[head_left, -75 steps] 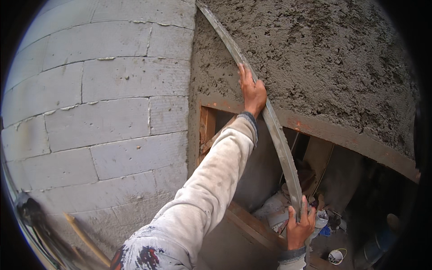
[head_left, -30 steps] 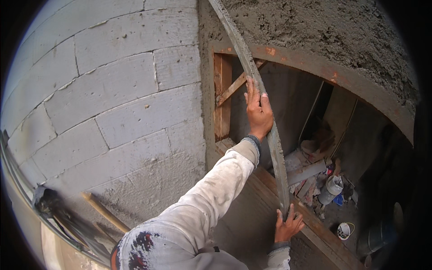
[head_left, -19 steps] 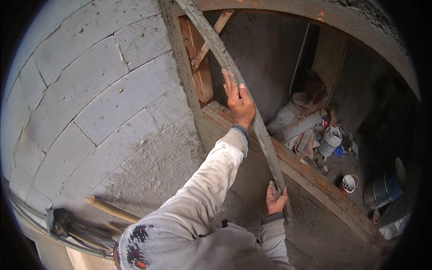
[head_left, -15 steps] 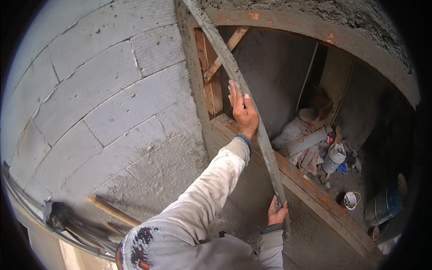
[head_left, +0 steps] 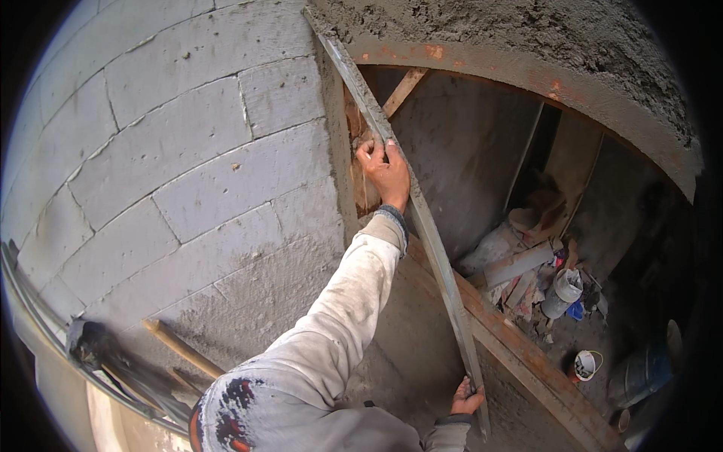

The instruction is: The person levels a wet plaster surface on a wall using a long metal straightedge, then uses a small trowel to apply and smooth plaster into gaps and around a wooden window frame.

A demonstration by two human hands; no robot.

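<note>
A long, mortar-smeared metal straightedge (head_left: 432, 235) slants across the window opening, its upper end against the wall near the block edge. My left hand (head_left: 387, 175) is closed on its upper part, fingers curled over the edge and the arm stretched out. Lower down, my right hand (head_left: 467, 398) has its fingers round the bar close to the bottom end. The bar crosses a wooden board (head_left: 520, 343) along the sill of the opening. Left of it rises a grey block wall (head_left: 203, 166), partly coated with rough mortar.
Fresh rough mortar (head_left: 527, 30) covers the wall over the opening. Inside are a rubble heap (head_left: 520, 275), a white bucket (head_left: 586, 364) and a blue drum (head_left: 640, 373). A wooden handle (head_left: 181, 348) and black plastic (head_left: 94, 346) lie at lower left.
The straightedge has slid downward, and its upper end has come into view. My left hand went from a flat palm to curled fingers; my right hand moved lower. The view shifted slightly.
</note>
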